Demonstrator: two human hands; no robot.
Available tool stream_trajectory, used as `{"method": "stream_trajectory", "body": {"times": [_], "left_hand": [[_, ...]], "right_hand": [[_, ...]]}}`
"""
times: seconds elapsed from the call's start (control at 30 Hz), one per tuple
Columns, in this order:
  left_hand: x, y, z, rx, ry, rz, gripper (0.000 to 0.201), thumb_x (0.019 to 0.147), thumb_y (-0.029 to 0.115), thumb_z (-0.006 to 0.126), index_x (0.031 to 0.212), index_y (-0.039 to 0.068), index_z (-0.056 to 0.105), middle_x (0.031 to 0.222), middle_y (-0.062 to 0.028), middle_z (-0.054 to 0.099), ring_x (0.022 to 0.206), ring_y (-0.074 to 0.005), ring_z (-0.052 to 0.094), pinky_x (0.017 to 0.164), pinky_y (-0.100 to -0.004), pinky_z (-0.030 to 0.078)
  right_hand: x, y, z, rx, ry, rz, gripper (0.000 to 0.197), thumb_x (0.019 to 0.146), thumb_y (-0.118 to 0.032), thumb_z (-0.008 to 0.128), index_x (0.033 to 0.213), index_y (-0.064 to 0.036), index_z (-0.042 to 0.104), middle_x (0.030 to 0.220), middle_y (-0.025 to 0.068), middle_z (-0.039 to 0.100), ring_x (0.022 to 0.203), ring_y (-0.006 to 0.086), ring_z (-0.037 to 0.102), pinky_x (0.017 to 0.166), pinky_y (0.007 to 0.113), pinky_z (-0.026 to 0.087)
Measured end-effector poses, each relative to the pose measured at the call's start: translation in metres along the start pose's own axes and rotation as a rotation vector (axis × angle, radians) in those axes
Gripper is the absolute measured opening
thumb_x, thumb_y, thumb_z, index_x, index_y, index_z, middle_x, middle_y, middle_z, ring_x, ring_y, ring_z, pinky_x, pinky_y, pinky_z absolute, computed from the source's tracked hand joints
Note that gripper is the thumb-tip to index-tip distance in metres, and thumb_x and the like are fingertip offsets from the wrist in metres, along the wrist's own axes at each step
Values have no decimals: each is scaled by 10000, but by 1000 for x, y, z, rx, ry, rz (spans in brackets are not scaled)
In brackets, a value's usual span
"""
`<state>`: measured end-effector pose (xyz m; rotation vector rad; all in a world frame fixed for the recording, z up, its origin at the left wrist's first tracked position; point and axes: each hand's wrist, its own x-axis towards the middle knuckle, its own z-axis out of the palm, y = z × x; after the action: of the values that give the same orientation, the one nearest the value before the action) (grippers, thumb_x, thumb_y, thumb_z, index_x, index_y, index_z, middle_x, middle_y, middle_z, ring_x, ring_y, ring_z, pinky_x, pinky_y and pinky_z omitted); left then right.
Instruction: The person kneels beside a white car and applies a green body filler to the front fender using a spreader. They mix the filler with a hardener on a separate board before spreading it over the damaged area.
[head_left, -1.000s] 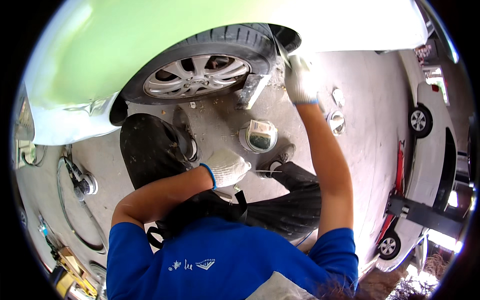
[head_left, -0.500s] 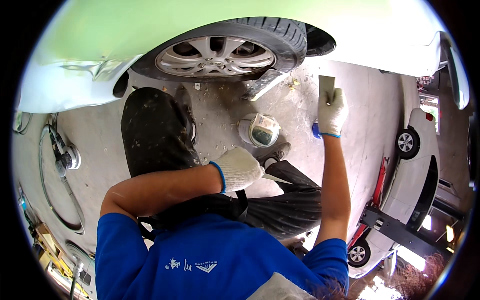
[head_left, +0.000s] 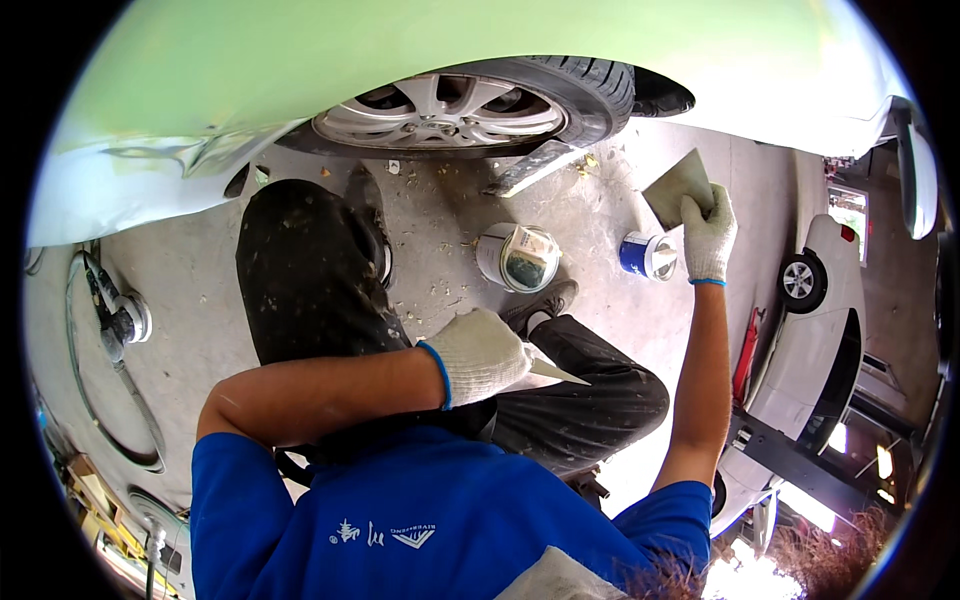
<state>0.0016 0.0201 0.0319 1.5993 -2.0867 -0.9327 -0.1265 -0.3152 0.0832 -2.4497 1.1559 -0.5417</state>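
Observation:
In a white knit glove, my right hand point(head_left: 711, 232) is raised out to the right, closed on a thin grey-green putty spreader point(head_left: 679, 190). The spreader's flat face is tilted, with a corner pointing up. Closed near my lap, my gloved left hand point(head_left: 478, 358) grips a thin pale blade point(head_left: 557, 373) that tapers to a point toward the right; its other end is hidden in the glove. Just below the spreader stands a small blue and white can point(head_left: 648, 256) with a light, flat piece in it.
Ahead curves a pale green car body point(head_left: 330, 60) with a creased dent, above an alloy wheel point(head_left: 445, 108). A tub point(head_left: 517, 258) stands between my legs, with a block on top. A sander with its hose point(head_left: 122, 318) lies left; a white car point(head_left: 815, 330) stands right.
My right hand has moved right and slightly down, turning the spreader from upright to tilted. More of the blue and white can now shows. My left hand stays near my lap, its blade showing broader.

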Motion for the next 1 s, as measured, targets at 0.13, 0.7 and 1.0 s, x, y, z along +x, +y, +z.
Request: {"method": "stream_trajectory", "body": {"times": [0.13, 0.7, 1.0], "left_hand": [[0, -3, -1, -12, -6, 22, 186, 924, 198, 600, 998, 122, 751, 761, -93, 702, 700, -325, 730, 593, -474, 585], [-1, -1, 0, 19, -17, 12, 200, 940, 222, 591, 1009, 130, 754, 737, -108, 692, 684, -336, 722, 576, -483, 571], [-3, -3, 3, -10, 44, 28, 197, 930, 219, 604, 990, 113, 759, 734, -109, 687, 675, -334, 717, 579, -481, 569]], "right_hand": [[9, 2, 0, 4, 9, -52, 180, 872, -70, 622, 1035, -4, 662, 821, 111, 632, 724, 154, 569, 697, 320, 506], [49, -47, 0, -783, 5, -527, 322, 904, -126, 605, 1225, -96, 596, 946, 176, 633, 812, 393, 685, 707, 507, 570], [56, -60, 30, -941, -20, -336, 432, 886, -116, 660, 1296, -107, 526, 1113, 189, 553, 800, 383, 699, 648, 508, 588]]}}
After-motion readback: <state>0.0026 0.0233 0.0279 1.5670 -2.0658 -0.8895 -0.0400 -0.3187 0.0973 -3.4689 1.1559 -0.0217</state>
